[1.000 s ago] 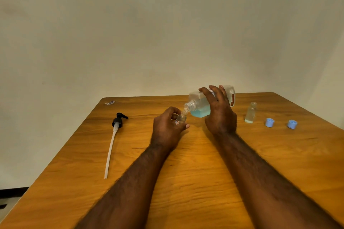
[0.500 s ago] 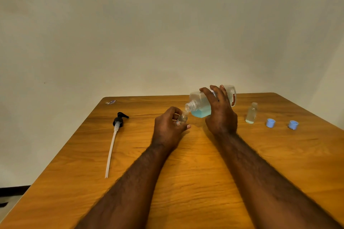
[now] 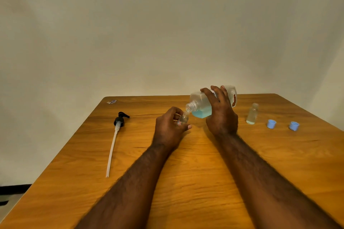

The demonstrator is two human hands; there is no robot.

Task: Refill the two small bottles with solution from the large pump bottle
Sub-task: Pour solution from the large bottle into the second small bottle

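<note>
**Mid-pour on the first small bottle, second one waiting**

Far left on the table (image 3: 195, 182), the pump head (image 3: 119, 120) lay on its side with its long dip tube pointing back toward the near edge, so the big bottle was already uncapped.

Moving right, the left hand (image 3: 169, 130) was curled round one small bottle (image 3: 183, 119), pinching it between thumb and fingers and holding it just off the wood, tilted, mouth up toward the pour. Right above it sat the neck of the large bottle (image 3: 199, 102), tipped nearly flat with the blue solution pooled along its low side. The right hand (image 3: 221, 117) gripped it from over the top, fingers wrapped across the body. The two mouths looked touching or near enough, but I couldn't tell whether any liquid was actually running.

Further right, the second small bottle (image 3: 252, 114) stood upright and open, well apart from both hands; how full it was, I couldn't say. Past it were the two blue caps (image 3: 271, 124), open side up.

My read: this was filling bottle one. The next move called for a slow extra tilt with the mouths kept lined up, since that tiny opening wouldn't forgive a glug, then levelling off before it overflowed.
</note>
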